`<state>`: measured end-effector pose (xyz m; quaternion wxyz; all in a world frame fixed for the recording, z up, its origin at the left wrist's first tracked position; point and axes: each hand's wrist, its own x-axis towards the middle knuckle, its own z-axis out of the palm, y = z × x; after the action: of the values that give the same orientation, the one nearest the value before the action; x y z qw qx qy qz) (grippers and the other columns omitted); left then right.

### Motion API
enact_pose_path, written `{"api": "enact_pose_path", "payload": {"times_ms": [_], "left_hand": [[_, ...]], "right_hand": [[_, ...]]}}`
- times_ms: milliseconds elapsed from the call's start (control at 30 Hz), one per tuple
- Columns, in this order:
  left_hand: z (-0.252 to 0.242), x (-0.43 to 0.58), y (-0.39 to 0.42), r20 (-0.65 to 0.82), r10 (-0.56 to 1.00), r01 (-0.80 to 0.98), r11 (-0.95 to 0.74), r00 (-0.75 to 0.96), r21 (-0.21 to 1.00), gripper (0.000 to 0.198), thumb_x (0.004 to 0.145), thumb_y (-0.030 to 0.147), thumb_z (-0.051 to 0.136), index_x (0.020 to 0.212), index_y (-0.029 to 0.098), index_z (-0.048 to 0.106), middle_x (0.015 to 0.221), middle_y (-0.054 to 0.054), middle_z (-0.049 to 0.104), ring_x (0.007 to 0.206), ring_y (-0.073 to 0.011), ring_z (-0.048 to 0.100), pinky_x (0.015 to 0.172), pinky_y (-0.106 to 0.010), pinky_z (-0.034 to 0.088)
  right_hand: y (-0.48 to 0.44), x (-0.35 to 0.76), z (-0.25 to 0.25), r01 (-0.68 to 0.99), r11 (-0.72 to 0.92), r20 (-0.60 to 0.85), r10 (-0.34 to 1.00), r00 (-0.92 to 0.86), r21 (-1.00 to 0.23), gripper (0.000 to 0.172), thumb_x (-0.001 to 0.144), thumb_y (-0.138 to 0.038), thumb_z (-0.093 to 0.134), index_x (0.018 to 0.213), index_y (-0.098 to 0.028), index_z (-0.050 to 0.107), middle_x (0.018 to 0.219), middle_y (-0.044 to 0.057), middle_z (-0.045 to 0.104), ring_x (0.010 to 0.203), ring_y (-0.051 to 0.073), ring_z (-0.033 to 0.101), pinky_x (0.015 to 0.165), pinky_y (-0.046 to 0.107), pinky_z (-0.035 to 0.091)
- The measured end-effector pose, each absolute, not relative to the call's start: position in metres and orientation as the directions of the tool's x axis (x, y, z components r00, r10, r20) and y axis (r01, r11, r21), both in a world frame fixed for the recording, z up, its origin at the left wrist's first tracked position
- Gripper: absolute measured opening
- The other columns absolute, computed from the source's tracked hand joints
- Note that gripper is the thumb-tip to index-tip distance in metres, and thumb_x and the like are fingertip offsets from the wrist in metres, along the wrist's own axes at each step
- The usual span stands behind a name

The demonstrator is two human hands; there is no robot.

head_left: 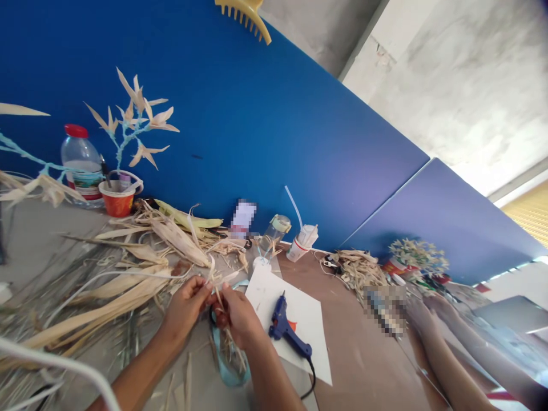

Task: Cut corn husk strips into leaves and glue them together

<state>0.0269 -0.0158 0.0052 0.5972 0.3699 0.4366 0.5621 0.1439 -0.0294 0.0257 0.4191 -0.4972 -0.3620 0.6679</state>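
My left hand (185, 303) and my right hand (237, 313) meet over the near part of the table. Both pinch a small pale piece of dried corn husk (212, 273), its tips sticking up between my fingers. Thin strips hang below my right hand, beside a roll of light-blue tape (229, 365). To the right, a blue glue gun (285, 326) lies on a sheet of white paper (311, 311). A heap of dried corn husks (180, 237) spreads to the left. My fingers partly hide the held piece.
Husk flowers on blue-wrapped stems (128, 131) stand in a red-and-white cup (117, 201) near a red-capped bottle (81, 160). A jar (276, 228) and paper cup (299, 245) stand by the blue partition (257, 125). Another person's hands (422, 314) are at right. A white cable (64, 365) crosses lower left.
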Motion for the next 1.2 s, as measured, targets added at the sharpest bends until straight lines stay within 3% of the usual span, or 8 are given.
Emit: {"api": "enact_pose_path", "payload": {"times_ms": [167,400,600,767,1033,1200], "left_hand": [[0.006,0.034,-0.019,-0.067,0.997,-0.339,0.074,0.032,0.938,0.033,0.062,0.046,0.075,0.061,0.020,0.054,0.049,0.006,0.051,0.047,-0.0120,0.046,0.049,-0.024,0.037],[0.009,0.034,-0.022,-0.007,0.998,-0.249,0.020,0.056,0.968,0.035,0.066,0.050,0.071,0.058,0.021,0.054,0.048,0.004,0.054,0.047,-0.0134,0.048,0.051,-0.025,0.038],[0.013,0.033,-0.027,0.027,0.983,-0.292,0.028,0.184,0.956,0.035,0.071,0.052,0.069,0.062,0.020,0.055,0.052,0.001,0.059,0.053,-0.0158,0.053,0.057,-0.028,0.042],[0.012,0.030,-0.027,0.035,0.975,-0.276,0.028,0.219,0.961,0.035,0.072,0.051,0.068,0.064,0.020,0.055,0.055,0.000,0.058,0.056,-0.0157,0.052,0.059,-0.028,0.041],[0.015,0.022,-0.024,-0.059,0.992,-0.325,0.092,0.111,0.941,0.038,0.064,0.049,0.074,0.063,0.019,0.050,0.051,0.007,0.043,0.048,-0.0084,0.034,0.047,-0.022,0.028],[0.015,0.015,-0.017,-0.091,0.992,-0.379,0.117,0.087,0.918,0.037,0.061,0.043,0.077,0.061,0.019,0.050,0.051,0.007,0.043,0.045,-0.0066,0.034,0.044,-0.020,0.026]], "right_hand": [[-0.029,0.144,0.020,-0.074,-0.310,-0.305,0.950,-0.070,-0.948,0.056,0.078,-0.068,0.051,0.056,-0.017,0.054,0.041,-0.007,0.036,0.035,0.006,0.026,0.040,0.024,0.014],[-0.029,0.147,0.025,-0.024,-0.386,-0.384,0.920,-0.076,-0.922,0.058,0.085,-0.059,0.049,0.044,-0.017,0.048,0.031,-0.007,0.030,0.031,0.005,0.024,0.036,0.022,0.015],[-0.028,0.160,0.031,-0.138,-0.593,-0.530,0.784,-0.324,-0.793,0.059,0.091,-0.055,0.044,0.044,-0.019,0.042,0.028,-0.009,0.024,0.027,0.004,0.015,0.033,0.019,0.013],[-0.027,0.166,0.039,-0.202,-0.680,-0.459,0.655,-0.601,-0.705,0.063,0.093,-0.061,0.036,0.046,-0.019,0.039,0.028,-0.010,0.025,0.027,0.004,0.010,0.032,0.017,0.012],[-0.024,0.175,0.039,-0.302,-0.684,-0.386,0.660,-0.645,-0.664,0.066,0.097,-0.056,0.029,0.044,-0.018,0.039,0.029,-0.008,0.025,0.028,0.005,0.010,0.032,0.018,0.013],[-0.022,0.193,0.042,-0.318,-0.660,-0.408,0.702,-0.584,-0.680,0.065,0.095,-0.058,0.032,0.044,-0.018,0.034,0.031,-0.009,0.024,0.031,0.005,0.008,0.034,0.019,0.011]]}}
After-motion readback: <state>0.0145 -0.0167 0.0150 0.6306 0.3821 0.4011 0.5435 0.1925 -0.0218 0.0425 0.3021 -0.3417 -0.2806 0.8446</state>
